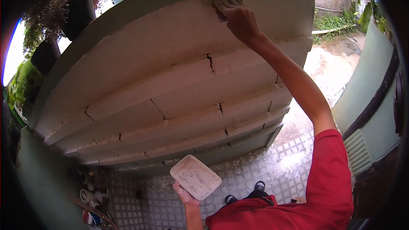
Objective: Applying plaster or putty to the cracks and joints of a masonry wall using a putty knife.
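Observation:
My right hand (pixel 236 15) is raised to the upper band of a pale, stepped concrete wall (pixel 170 72), fingers closed against it around something I cannot make out, near a darker smudged patch under the top edge. Dark cracks run down several of the wall's ledges. Low in the view, my left hand (pixel 184 194) grips a shallow white plastic tray (pixel 195 176), its inside streaked with pale paste; that hand has white smears on it.
Potted plants (pixel 76 17) line the top left above a green side wall (pixel 42 170). Jumbled cans (pixel 89 204) lie at lower left. The tiled floor (pixel 289 166) leads to a bright paved path (pixel 324 72); a pale green wall (pixel 358 81) stands right.

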